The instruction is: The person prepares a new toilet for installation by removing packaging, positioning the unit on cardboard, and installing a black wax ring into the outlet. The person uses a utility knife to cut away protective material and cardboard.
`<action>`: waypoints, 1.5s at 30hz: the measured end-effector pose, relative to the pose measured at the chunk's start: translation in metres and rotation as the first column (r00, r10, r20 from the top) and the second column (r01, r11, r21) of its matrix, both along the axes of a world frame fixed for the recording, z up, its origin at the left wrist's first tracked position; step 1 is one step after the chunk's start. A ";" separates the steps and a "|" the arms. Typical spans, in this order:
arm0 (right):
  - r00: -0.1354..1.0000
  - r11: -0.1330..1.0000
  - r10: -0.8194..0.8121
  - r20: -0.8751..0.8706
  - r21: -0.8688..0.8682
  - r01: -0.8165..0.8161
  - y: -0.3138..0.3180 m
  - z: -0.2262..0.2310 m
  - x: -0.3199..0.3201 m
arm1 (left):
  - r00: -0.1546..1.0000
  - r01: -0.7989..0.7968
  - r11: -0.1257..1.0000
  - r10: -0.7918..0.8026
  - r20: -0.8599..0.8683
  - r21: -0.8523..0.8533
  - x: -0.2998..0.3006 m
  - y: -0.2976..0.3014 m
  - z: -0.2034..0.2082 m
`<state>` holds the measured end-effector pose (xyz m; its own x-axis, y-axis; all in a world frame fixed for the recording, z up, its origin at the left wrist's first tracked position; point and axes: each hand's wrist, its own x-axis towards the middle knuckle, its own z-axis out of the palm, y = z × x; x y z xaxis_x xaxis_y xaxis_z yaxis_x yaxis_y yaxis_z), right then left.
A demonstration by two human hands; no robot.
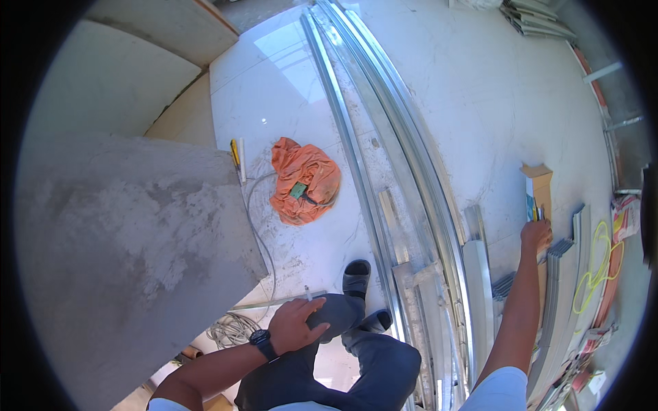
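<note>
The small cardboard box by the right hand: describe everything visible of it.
The cardboard box looks brown, with white and blue on its left side; a flap at its far end stands open. It sits to the person's right, beyond the grey strips. The right hand is at its near end, by slim items; whether it touches the box is unclear.

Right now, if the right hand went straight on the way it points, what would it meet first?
Most likely the open cardboard box just ahead of the right hand; the two meet in this view, but depth is unclear, so they may be touching.
</note>
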<state>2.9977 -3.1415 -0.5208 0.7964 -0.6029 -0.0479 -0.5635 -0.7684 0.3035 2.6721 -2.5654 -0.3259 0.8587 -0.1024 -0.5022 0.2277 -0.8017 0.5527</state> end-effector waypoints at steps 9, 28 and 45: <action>0.898 0.900 0.432 0.078 0.025 -0.435 0.025 0.344 -0.061 | 0.983 0.166 0.985 -0.170 -0.067 -0.056 -0.069 -0.045 0.062; 0.525 0.402 0.851 0.032 0.604 -0.688 0.219 0.467 -0.412 | 0.193 -0.980 0.197 0.953 -0.231 -0.008 -0.601 -0.076 0.228; -0.419 -0.128 0.858 -0.298 0.666 -0.735 0.648 0.427 -0.953 | -0.900 -0.346 -0.933 0.300 -0.317 0.101 -1.245 -0.314 0.182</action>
<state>2.0446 -2.4931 -0.0939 0.0843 0.7363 -0.6713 0.9627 -0.2341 -0.1359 1.4267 -2.8792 -0.1439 -0.6036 0.2521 -0.7564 -0.0744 0.9268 0.3682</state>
